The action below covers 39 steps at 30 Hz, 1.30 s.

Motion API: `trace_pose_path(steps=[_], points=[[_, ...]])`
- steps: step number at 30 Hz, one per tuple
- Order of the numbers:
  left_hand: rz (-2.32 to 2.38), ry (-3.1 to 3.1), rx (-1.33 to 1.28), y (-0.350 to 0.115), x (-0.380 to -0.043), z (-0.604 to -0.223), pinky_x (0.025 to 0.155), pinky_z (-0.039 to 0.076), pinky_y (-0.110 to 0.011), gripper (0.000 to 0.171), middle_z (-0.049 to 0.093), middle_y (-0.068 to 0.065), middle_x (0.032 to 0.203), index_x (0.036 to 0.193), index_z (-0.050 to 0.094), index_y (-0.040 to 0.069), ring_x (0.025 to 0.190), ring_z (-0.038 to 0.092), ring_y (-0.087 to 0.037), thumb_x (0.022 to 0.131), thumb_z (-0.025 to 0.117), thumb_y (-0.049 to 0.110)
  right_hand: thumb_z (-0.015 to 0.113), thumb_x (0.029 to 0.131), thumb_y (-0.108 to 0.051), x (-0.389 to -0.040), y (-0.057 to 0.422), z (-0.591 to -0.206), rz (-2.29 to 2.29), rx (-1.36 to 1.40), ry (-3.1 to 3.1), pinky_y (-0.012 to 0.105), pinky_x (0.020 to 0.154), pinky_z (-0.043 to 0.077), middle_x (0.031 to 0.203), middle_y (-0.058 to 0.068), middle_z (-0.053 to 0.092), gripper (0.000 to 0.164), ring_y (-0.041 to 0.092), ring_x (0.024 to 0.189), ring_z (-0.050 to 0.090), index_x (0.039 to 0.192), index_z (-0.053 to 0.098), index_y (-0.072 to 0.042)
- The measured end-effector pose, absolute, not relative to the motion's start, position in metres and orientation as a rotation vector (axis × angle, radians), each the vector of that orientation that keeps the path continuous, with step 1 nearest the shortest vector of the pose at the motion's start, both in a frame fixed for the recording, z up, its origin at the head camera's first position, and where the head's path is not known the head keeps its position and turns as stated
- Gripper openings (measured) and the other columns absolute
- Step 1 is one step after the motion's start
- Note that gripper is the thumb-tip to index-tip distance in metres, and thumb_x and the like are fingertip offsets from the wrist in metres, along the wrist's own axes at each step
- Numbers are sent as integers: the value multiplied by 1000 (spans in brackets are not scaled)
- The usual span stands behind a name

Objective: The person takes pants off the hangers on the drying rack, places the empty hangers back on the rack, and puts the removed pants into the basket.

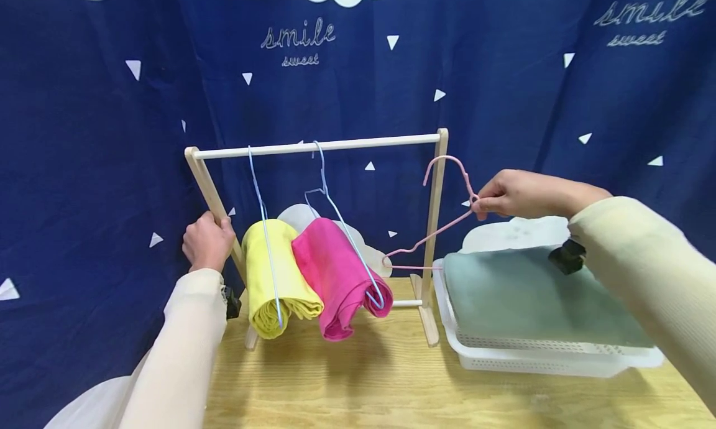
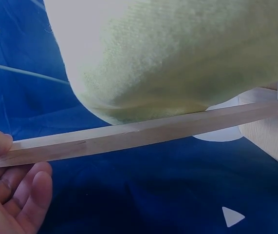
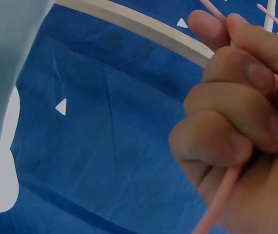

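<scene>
My left hand [image 1: 208, 241] grips the left wooden post [image 2: 129, 138] of a small clothes rack, thumb on one side and fingers curled on the other. On the rack's white rail [image 1: 358, 144], two blue hangers carry a yellow towel [image 1: 274, 273] and a magenta towel [image 1: 341, 273]. At the right, my right hand [image 1: 498, 196] pinches a pink hanger [image 1: 431, 235] just below its hook. That hanger bears no cloth, and its hook stands beside the right post, lower than the rail. In the right wrist view, curled fingers [image 3: 221, 139] wrap the pink wire.
A white plastic basket [image 1: 537, 360] stands on the wooden table [image 1: 335, 392] right of the rack, with a grey-green folded cloth [image 1: 537, 298] lying over it. Behind hangs a dark blue curtain [image 1: 358, 93] with white triangles and clouds. The rack's right foot [image 1: 429, 326] is close to the basket.
</scene>
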<state>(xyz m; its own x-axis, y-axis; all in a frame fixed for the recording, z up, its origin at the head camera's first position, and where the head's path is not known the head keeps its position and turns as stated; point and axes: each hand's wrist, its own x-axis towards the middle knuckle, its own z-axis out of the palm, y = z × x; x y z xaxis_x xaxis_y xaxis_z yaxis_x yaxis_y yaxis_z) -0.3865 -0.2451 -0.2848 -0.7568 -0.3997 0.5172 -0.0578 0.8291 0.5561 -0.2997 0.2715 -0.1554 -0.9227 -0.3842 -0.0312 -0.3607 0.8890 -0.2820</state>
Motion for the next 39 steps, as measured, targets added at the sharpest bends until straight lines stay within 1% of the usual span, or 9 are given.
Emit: trace_pose_path(steps=[3,6,8,10,16,26,30,35,39], points=[[-696,-2383,329,-247,-387,-284,80,48,-60,37,66,-32,108,108,63,-3,100,61,-52,100,49,30,53,102,-21,-299,273,-158,-401,-587,2997,27,55,37,71,-3,53,25,13,65,45,97,74,-9],[-705,-2414,332,-250,-386,-280,81,48,-59,37,66,-32,109,109,63,-3,101,61,-51,100,50,30,55,101,-21,-300,275,-162,-398,-631,3048,34,66,48,87,4,69,24,16,77,55,96,75,-9],[-704,-2438,339,-253,-385,-276,82,48,-59,38,66,-32,110,109,63,-3,102,61,-51,99,49,31,56,101,-22,-300,276,-166,-433,-652,3092,42,78,53,98,7,74,24,19,88,61,95,76,-10],[-710,-2455,341,-256,-385,-274,82,48,-59,38,66,-31,110,108,63,-2,102,61,-51,99,49,32,57,101,-24,-300,279,-171,-496,-638,3132,48,86,54,100,9,75,24,21,94,65,95,77,-11],[-760,-2438,360,-260,-383,-279,84,46,-61,39,66,-31,113,108,63,-1,105,60,-52,100,49,35,57,101,-24,-301,290,-177,-596,-583,3212,38,80,53,99,8,77,25,17,91,64,97,77,-12],[-793,-2428,360,-262,-380,-273,86,46,-61,40,66,-29,111,110,64,0,104,60,-49,100,48,35,55,102,-26,-296,291,-168,-655,-530,3267,22,63,44,88,5,73,26,9,75,56,97,77,-11],[-802,-2421,347,-259,-380,-273,86,46,-60,39,67,-28,111,109,65,2,105,60,-49,100,49,36,58,101,-26,-293,289,-169,-709,-536,3247,22,60,41,83,3,71,25,6,70,52,93,76,-10],[-788,-2461,332,-258,-377,-274,84,46,-59,36,67,-26,109,107,65,3,103,60,-47,99,49,34,65,97,-27,-288,286,-174,-780,-524,3200,27,53,35,71,-3,58,19,8,62,44,91,73,-11],[-762,-2463,300,-254,-369,-272,83,47,-59,33,68,-24,109,109,65,4,104,60,-47,98,48,30,69,94,-27,-284,287,-177,-768,-515,3184,25,59,39,85,-3,74,17,6,71,52,100,76,-13]])
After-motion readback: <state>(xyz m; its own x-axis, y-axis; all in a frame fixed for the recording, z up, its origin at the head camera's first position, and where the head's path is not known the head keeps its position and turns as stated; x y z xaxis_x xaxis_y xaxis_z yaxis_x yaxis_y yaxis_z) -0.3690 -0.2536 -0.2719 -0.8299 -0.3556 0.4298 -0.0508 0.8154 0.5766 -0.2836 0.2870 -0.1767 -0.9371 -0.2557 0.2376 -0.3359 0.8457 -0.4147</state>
